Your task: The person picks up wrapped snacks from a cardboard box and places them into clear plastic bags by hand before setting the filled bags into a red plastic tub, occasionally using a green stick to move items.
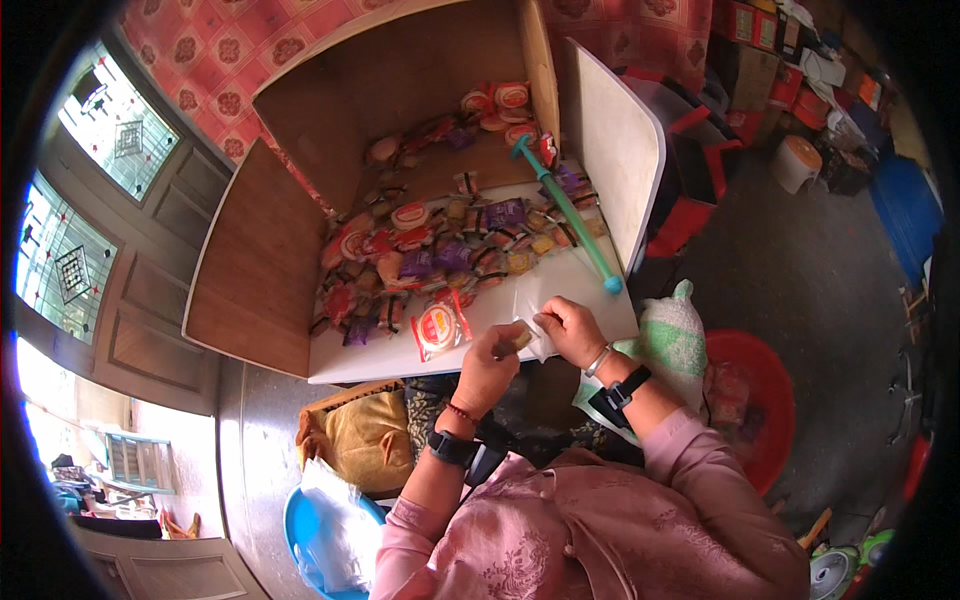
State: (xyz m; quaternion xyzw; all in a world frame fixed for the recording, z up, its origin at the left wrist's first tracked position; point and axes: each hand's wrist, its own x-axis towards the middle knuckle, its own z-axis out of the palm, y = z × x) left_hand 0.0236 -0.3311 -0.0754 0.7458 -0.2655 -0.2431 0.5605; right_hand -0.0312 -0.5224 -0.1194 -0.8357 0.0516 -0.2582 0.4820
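My left hand (491, 364) holds a small wrapped snack (523, 337) between thumb and fingers at the front edge of the white tabletop (360, 367). Close on its right, my right hand (568, 330) pinches a clear plastic bag (534, 319), whose mouth is hard to make out. A round pastry in a clear and red wrapper (439, 328) lies flat to the left of my hands. Behind it spreads a pile of small wrapped snacks, some in purple packets (454, 256). A green plastic tube with a blue end (577, 217) lies slantwise on the right of the pile.
Wooden boards (255, 270) wall the table at the left and back, and a white panel (616, 142) stands at the right. A blue basin (300, 525) with plastic bags is at lower left. A red basin (780, 405) and a green-white cloth bundle (671, 337) are at the right.
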